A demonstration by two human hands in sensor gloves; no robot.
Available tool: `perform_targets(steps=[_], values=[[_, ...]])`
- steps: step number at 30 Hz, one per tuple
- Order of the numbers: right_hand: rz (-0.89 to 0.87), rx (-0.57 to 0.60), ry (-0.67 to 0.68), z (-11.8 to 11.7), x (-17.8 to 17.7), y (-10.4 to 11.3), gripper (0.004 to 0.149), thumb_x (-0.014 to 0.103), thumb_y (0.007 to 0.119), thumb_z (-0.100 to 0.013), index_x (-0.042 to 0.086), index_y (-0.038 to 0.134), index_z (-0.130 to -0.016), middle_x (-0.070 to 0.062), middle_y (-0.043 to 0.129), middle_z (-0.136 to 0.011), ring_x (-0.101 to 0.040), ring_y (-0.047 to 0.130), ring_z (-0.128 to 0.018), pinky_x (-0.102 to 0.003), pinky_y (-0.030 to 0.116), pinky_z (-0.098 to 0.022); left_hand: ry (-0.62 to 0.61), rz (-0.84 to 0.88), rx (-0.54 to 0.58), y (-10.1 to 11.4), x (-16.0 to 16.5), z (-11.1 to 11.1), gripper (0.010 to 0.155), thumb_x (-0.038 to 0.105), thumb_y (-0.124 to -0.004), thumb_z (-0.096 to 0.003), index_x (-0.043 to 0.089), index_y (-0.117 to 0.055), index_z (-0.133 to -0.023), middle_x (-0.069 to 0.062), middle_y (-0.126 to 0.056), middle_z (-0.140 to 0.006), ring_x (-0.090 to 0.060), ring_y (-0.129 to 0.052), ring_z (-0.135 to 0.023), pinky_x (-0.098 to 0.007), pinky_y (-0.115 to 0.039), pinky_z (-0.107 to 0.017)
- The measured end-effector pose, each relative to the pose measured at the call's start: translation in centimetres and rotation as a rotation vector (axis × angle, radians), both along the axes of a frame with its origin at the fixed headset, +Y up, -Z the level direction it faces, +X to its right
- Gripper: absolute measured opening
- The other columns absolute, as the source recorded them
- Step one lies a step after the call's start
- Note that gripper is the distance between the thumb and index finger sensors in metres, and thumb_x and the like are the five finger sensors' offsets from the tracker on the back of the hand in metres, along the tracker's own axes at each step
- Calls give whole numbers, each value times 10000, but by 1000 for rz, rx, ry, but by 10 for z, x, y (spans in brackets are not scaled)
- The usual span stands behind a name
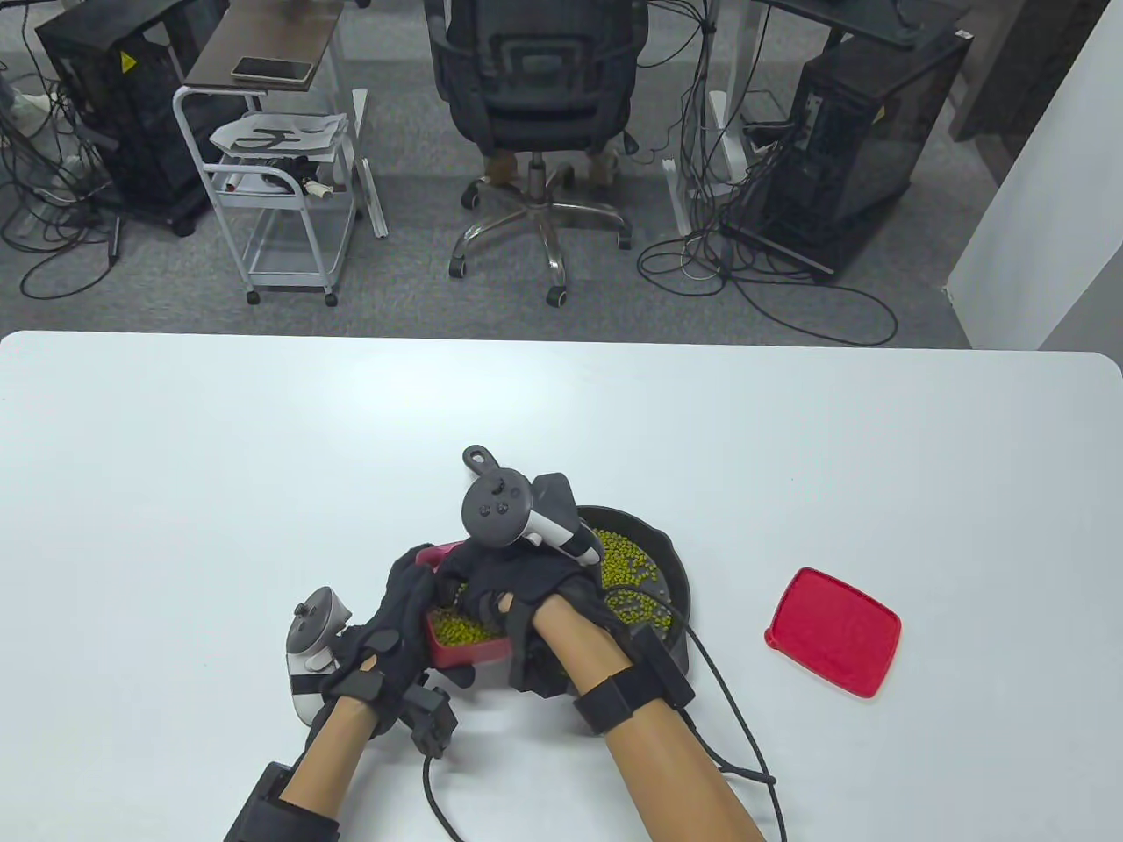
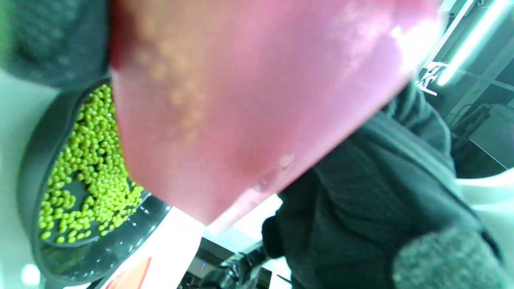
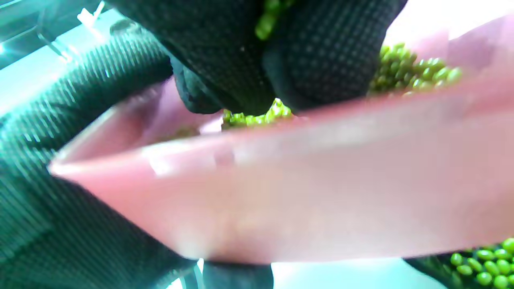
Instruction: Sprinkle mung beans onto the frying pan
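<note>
A black frying pan sits on the white table, with green mung beans scattered in it. My left hand grips a red container of mung beans just left of the pan. My right hand reaches into the container from above. In the right wrist view its fingertips pinch beans above the beans in the container. In the left wrist view the container's underside fills the frame, with the pan and its beans at lower left.
A red lid lies on the table right of the pan. The pan's handle points to the far left. A glove cable trails near the table's front edge. An office chair and carts stand beyond the table.
</note>
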State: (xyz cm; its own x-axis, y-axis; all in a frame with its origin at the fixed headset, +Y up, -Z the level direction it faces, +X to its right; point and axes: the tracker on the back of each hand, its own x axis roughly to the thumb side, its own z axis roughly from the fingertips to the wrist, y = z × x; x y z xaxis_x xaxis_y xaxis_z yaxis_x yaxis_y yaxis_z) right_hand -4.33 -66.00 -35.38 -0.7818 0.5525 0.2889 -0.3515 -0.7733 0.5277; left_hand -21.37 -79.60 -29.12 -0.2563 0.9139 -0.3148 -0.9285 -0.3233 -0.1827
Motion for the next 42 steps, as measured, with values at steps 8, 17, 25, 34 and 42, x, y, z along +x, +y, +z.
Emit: perform_targets(steps=[8,17,25,34,42], values=[[-92,14,-90,-15,30,21,343,104,947,-452,223,908,-771,-121,869,-887,-425,939,-595,-295,945,-307,10,-5,-12,2,-2,0,768,722,-586,-485,365,-260,-1081,-185,-439,-1076,-433,-865,-674,-469,-923,-251],[-29,16,-265,-45,80,9,343,109,939,-458,225,901,-779,-123,863,-891,-423,936,-599,-296,943,-312,20,-17,-23,5,-6,0,768,722,-588,-485,362,-263,-1081,-189,-442,-1074,-434,-867,-670,-471,-923,-247],[156,68,-343,-63,102,-22,342,107,912,-474,227,888,-794,-119,839,-917,-427,913,-653,-317,935,-362,19,-15,-23,7,-9,-1,766,720,-589,-486,363,-266,-1083,-190,-446,-1073,-432,-868,-670,-470,-923,-247],[393,89,-335,-65,130,-50,360,101,876,-491,222,875,-830,-128,824,-942,-438,897,-707,-341,929,-416,15,-20,-28,7,-9,-1,768,722,-589,-485,364,-267,-1083,-191,-447,-1072,-433,-868,-669,-471,-922,-246],[431,-26,-254,-42,142,-55,369,105,869,-500,219,863,-851,-136,818,-956,-442,896,-710,-342,924,-424,8,-25,-25,7,-9,-1,767,721,-589,-485,362,-269,-1083,-192,-448,-1072,-433,-868,-669,-470,-923,-247]])
